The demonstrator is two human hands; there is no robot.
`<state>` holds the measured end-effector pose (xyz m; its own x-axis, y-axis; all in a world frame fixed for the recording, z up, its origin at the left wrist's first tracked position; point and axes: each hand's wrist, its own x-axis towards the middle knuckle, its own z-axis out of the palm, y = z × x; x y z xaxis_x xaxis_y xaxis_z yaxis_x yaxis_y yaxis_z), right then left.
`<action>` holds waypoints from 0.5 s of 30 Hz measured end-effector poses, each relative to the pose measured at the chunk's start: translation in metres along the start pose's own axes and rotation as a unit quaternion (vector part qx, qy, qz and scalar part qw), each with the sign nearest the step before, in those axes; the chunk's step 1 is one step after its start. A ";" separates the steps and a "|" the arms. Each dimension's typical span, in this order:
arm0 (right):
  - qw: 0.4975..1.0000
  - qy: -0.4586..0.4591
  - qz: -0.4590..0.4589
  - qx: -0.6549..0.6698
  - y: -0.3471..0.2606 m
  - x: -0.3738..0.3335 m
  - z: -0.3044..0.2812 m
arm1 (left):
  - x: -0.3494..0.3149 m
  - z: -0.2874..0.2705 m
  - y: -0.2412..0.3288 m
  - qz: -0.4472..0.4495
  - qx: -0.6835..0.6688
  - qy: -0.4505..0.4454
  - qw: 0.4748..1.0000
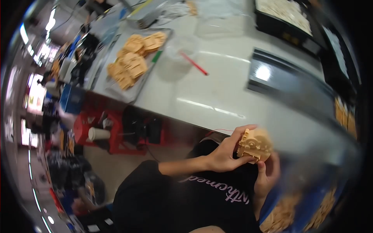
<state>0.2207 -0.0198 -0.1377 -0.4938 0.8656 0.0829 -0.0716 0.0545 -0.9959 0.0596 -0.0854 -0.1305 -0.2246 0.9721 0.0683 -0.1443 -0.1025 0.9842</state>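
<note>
A tan moulded plastic part [254, 144], with raised round details and small knobs along one side, is held up in front of my body beside the table's near edge. My left hand [224, 156] grips its left side, thumb along the lower edge and fingers behind. From below, my right hand [268, 174] closes on its lower right, the thumb near the bottom edge. Some of the right fingers are hidden behind the part, and its right side looks blurred.
On the white table [217, 89], a tray [136, 91] carries several tan parts. Beside it stands a clear tub [180, 48] with a red stick [196, 65]. A dark panel [287, 75] and a black bin [287, 35] lie to the right. Red stools [116, 132] stand beneath.
</note>
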 end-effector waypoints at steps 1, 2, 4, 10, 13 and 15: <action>0.999 -0.040 0.001 -0.001 -0.004 0.002 0.003 | -0.004 -0.010 0.010 -0.021 -0.012 0.016 1.000; 0.996 -0.083 -0.006 0.026 -0.006 0.005 0.009 | -0.011 -0.023 0.014 0.018 0.009 0.049 0.999; 0.988 -0.146 -0.043 -0.034 -0.010 0.012 0.019 | -0.027 -0.056 0.024 0.082 0.128 0.139 0.979; 0.990 -0.119 -0.045 -0.053 0.004 0.022 0.023 | -0.061 -0.201 0.076 0.252 0.269 0.483 0.794; 0.992 -0.086 -0.050 -0.072 0.003 0.026 0.017 | -0.087 -0.299 0.079 0.191 0.365 0.623 0.665; 0.992 -0.067 -0.047 -0.097 0.003 0.028 0.011 | -0.104 -0.357 0.070 0.048 0.342 0.689 0.637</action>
<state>0.1975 -0.0009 -0.1383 -0.6042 0.7791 0.1670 0.0392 0.2383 -0.9704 -0.2714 -0.2687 -0.1271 -0.9016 -0.1890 0.3891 0.2815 0.4266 0.8595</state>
